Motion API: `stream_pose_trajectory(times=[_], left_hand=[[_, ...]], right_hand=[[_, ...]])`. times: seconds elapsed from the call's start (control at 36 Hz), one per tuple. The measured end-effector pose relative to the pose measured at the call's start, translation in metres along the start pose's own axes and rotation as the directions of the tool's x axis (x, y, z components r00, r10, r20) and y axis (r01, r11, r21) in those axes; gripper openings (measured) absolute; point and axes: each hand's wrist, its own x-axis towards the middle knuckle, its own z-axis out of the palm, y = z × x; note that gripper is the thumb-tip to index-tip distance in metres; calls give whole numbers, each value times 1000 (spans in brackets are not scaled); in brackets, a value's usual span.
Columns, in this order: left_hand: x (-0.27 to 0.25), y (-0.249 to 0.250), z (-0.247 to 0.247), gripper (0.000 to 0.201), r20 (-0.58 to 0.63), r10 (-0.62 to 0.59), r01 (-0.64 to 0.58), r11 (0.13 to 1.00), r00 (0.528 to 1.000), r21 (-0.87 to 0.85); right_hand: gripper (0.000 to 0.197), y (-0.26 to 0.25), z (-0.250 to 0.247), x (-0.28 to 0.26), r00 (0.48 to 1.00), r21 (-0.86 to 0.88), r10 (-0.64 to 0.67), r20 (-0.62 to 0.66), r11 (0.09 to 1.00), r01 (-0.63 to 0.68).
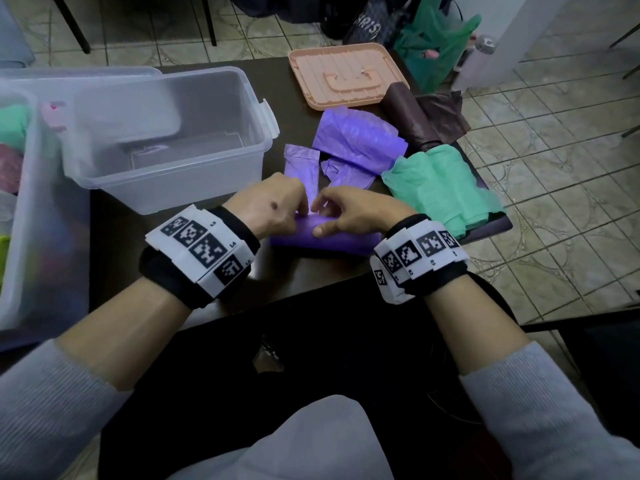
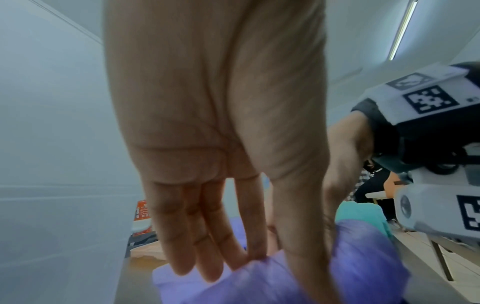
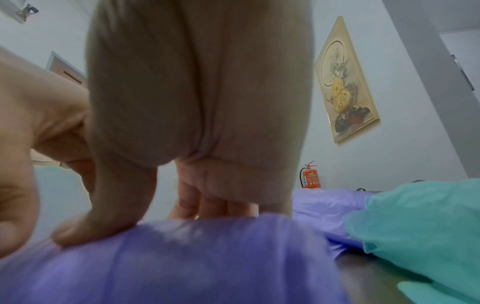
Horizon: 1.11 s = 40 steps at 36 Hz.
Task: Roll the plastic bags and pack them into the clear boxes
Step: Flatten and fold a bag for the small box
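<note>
On table: crinkled purple roll (image 1: 325, 237).

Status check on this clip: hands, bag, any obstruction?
Left hand and right hand both gripping purple bag roll on table. Clear box open, unfilled. Nothing blocking.

White chalky letters reading "HRIS" stand on the dark bag (image 1: 372, 27) on the floor beyond the table. The wristbands' white marker tags (image 1: 204, 247) carry small digits, too tiny to read surely. The fire extinguisher (image 3: 310, 178) label is illegible.
</note>
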Motion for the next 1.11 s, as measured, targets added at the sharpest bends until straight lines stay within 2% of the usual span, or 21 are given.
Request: stream_pose_trajectory(times=[0.08,0.22,0.36,0.47,0.61,0.78,0.94,1.0,1.06,1.11], left_hand=[[-1,6,3,30,-5,15,-15,998,1000,63],[-5,7,10,63,-31,15,-12,997,999,76],[-6,9,15,57,-67,40,-28,985,997,173],[-3,4,12,52,-76,54,-41,986,996,162],[5,-3,1,50,-25,25,-24,998,999,52],[11,-10,-5,45,72,26,-26,1000,997,1],[6,-18,-5,42,219,35,-28,999,975,-34],[4,-19,-3,46,183,44,-39,999,982,-29],[3,-19,-1,47,83,44,-43,999,996,-20],[3,-19,1,40,-20,44,-45,998,999,-33]], right_hand=[[35,2,-1,1,1000,0,-10,-19,1000,10],[30,3,0,1,1000,25,-21,-22,999,22],[37,0,3,-1,996,-2,-39,-77,999,39],[31,-3,9,-1,961,-60,-98,-257,995,86],[32,-8,20,-6,933,-176,-107,-344,983,48],[59,-9,42,-17,941,-227,-100,-322,974,25],[52,-12,62,-24,939,-227,-115,-325,973,41],[53,-12,59,-22,950,-182,-96,-298,982,42],[52,-12,51,-20,963,-155,-74,-260,987,34],[49,-12,41,-19,978,-164,-42,-203,986,9]])
